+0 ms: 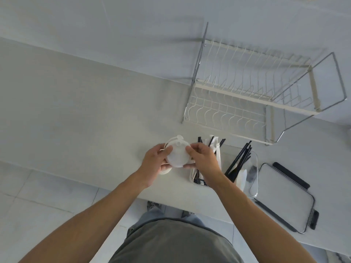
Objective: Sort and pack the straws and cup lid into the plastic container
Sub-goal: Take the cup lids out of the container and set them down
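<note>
A round translucent white cup lid (177,155) is held above the counter, just left of the clear plastic container (253,186). My left hand (154,164) grips its left edge and my right hand (204,160) pinches its right edge. More white lids seem to lie under it, partly hidden by my left hand. Inside the container, black straws (240,160) lean at the right and white and black straws (213,143) stand at the left, partly behind my right hand.
The container's clear cover with black clips (284,194) lies flat to the right of the container. A white wire dish rack (252,92) stands behind, against the wall. The counter's front edge (114,186) runs just below my hands.
</note>
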